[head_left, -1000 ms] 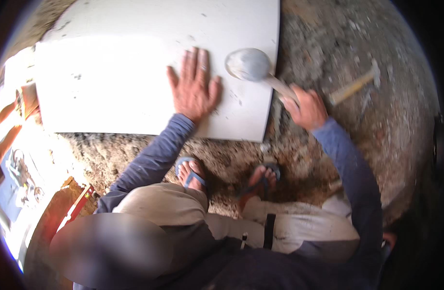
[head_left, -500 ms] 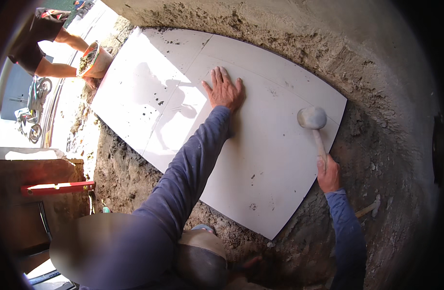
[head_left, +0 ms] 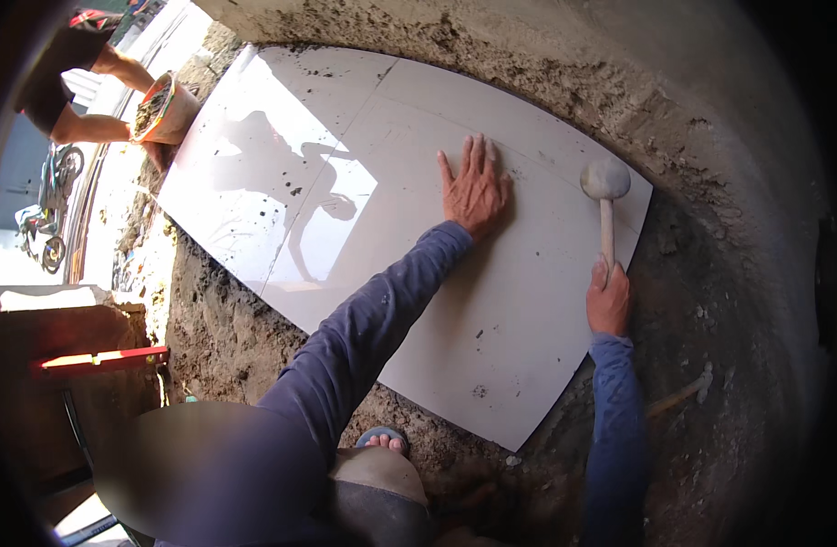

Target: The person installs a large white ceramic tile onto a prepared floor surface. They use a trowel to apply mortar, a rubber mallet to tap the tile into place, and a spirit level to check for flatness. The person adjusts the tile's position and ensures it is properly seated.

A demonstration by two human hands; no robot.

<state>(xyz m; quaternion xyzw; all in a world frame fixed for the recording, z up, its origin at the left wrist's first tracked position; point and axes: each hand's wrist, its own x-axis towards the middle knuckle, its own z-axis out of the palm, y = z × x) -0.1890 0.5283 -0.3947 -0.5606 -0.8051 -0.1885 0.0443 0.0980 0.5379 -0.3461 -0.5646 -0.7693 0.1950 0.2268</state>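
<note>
Large pale floor tiles (head_left: 491, 273) lie side by side, with thin joints between them and dark crumbs of dirt on top. My left hand (head_left: 474, 190) rests on the tile surface, palm down and fingers stretched out. In my right hand (head_left: 608, 301) is a mallet (head_left: 605, 180) with a rounded grey head and a light wooden handle. Its head is over the tile near the right corner; whether it touches the surface I cannot tell.
A rough wall (head_left: 564, 55) runs along the tiles' far side. At the upper left a co-worker's hands tilt a bucket (head_left: 168, 109) of dark mix. A red spirit level (head_left: 104, 359) lies at left; a wooden-handled tool (head_left: 681, 395) rests on soil at right. My sandalled foot (head_left: 382, 439) stands at the near edge.
My left hand has slid to the right across the tile. The mallet has moved up and slightly right, with my right hand following upward. The co-worker's bucket has shifted a little left.
</note>
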